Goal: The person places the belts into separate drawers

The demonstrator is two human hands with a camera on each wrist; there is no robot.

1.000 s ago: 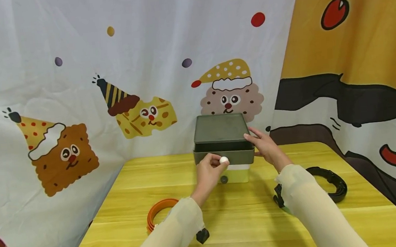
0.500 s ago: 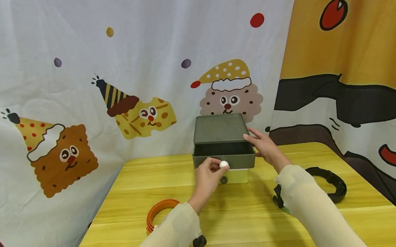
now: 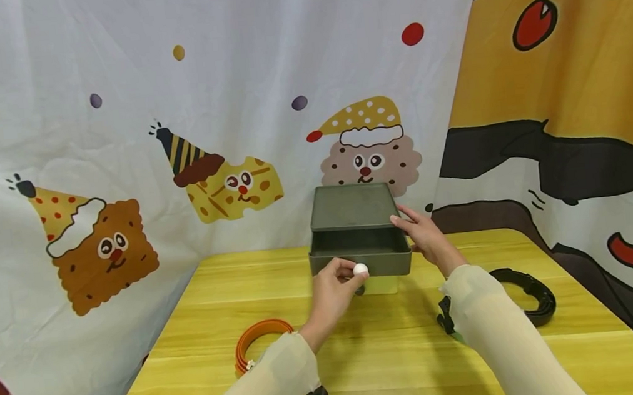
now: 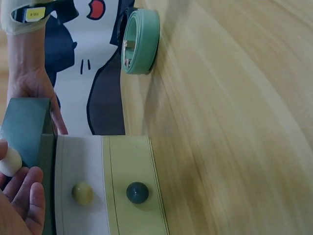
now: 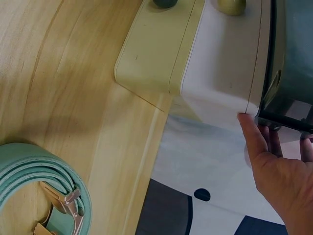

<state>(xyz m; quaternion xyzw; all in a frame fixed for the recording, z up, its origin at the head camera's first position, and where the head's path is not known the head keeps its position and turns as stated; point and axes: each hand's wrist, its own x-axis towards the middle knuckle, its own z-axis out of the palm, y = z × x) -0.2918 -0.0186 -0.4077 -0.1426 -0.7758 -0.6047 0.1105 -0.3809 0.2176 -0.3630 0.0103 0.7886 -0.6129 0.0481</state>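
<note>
A small drawer cabinet (image 3: 354,207) stands at the back of the table, with a dark green top tier, a white middle one and a pale yellow bottom one. Its dark green top drawer (image 3: 387,265) is pulled partway out; the part of the inside that shows is dark. My left hand (image 3: 329,293) pinches the white round knob (image 3: 360,269) on that drawer, also seen in the left wrist view as a white knob (image 4: 11,162). My right hand (image 3: 427,238) rests against the cabinet's right side, fingers extended, touching the upper edge and side.
An orange coiled belt (image 3: 248,341) lies left on the wooden table (image 3: 376,361). At the right lies a black coiled belt (image 3: 543,303), with a green coiled belt (image 5: 78,191) nearer. A patterned cloth (image 3: 260,70) hangs behind the cabinet.
The top drawer has slid farther out toward me, with my left hand drawing back and slightly down on its knob. My right hand has stayed at the cabinet's side.
</note>
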